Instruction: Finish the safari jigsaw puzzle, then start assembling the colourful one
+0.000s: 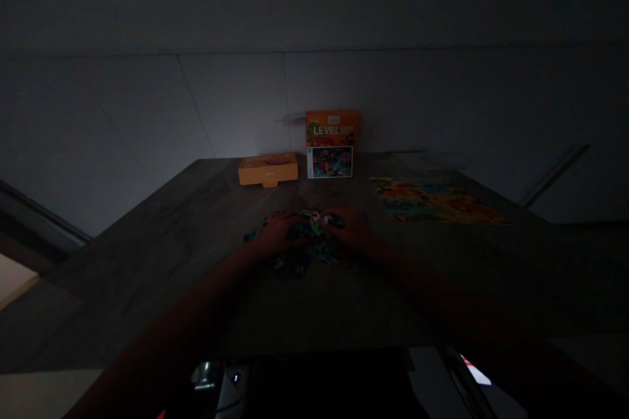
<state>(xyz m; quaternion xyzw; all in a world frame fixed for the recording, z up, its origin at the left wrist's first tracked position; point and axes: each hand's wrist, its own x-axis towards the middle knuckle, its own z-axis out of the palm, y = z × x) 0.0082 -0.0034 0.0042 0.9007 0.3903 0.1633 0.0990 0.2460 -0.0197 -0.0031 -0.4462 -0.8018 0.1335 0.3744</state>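
Head view: our left hand (276,234) and right hand (351,230), grip unclear, flank dark, teal and pink puzzle pieces (316,228).

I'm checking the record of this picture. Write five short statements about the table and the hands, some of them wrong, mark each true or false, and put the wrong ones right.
1. The left hand and right hand are both at the pieces. True.
2. The low box is right of the "LEVEL UP!" box. False: it is to the left.
3. The "LEVEL UP!" box stands upright. True.
4. The colourful sheet lies under the left hand. False: it lies apart, beyond the right hand and to its right.
5. The scene is brightly lit. False: it is dim.
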